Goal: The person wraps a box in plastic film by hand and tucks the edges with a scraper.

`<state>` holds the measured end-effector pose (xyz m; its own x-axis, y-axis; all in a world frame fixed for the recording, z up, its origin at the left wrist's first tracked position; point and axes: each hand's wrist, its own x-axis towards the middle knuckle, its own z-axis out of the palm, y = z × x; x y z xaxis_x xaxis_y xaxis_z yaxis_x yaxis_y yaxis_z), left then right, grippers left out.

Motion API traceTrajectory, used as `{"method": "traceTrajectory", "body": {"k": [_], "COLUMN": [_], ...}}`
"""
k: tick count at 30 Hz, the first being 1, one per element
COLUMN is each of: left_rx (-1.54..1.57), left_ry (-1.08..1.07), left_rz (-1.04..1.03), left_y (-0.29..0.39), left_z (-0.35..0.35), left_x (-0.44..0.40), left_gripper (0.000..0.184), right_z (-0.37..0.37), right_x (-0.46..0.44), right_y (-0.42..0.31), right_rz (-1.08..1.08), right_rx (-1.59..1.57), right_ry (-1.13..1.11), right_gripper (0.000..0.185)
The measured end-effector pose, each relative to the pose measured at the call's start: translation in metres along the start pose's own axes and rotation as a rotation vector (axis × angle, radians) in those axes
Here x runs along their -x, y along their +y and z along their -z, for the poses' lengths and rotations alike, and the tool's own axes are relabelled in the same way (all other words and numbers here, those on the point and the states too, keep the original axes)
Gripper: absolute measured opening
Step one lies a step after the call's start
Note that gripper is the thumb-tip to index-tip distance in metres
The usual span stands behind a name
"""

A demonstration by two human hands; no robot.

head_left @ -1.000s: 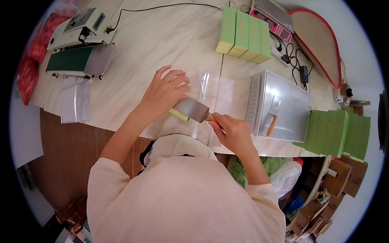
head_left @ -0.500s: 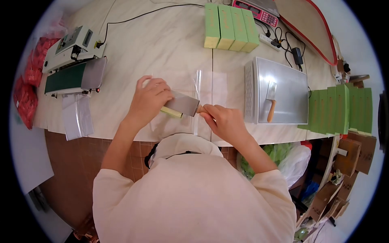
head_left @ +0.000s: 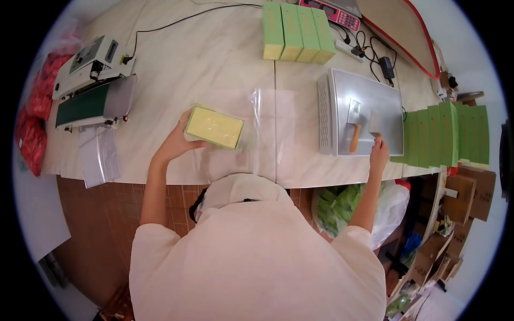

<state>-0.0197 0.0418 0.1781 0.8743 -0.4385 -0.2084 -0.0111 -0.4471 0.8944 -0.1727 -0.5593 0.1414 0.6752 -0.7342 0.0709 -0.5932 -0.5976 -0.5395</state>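
My left hand (head_left: 175,140) grips the left end of a small green box (head_left: 215,127), thumb along its near side. The box's pale yellow face is up, with film over it. Beneath it, clear plastic film (head_left: 258,125) is spread on the table. Far to the right, my right hand (head_left: 379,153) is closed around the wooden handle of a scraper (head_left: 375,122). That scraper's flat metal blade is over the silver flat-topped metal unit (head_left: 377,88), touching it or just above. A second wooden-handled scraper (head_left: 354,136) lies on the same top, left of my right hand.
Several green boxes (head_left: 297,35) stand at the back, with more (head_left: 441,134) at the right. A pink scale (head_left: 342,16), power strip (head_left: 350,51) and cables lie behind the unit. A white machine with a green belt (head_left: 88,101) and stacked plastic bags (head_left: 100,155) are at left.
My right hand has moved right with the scraper, from the box to the metal unit. The box in my left hand has turned, its yellow face now upward.
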Motion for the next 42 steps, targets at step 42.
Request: {"method": "traceTrajectory", "body": {"k": [42], "left_rx": [0.749], "left_ry": [0.373], "left_rz": [-0.048], "left_y": [0.010], "left_z": [-0.118], "left_x": [0.021], "left_gripper": [0.071], "right_z": [-0.122], "right_x": [0.191], "right_y": [-0.221], "right_rz": [0.771], "right_rx": [-0.656], "right_ry": [-0.670], "right_gripper": [0.088]}}
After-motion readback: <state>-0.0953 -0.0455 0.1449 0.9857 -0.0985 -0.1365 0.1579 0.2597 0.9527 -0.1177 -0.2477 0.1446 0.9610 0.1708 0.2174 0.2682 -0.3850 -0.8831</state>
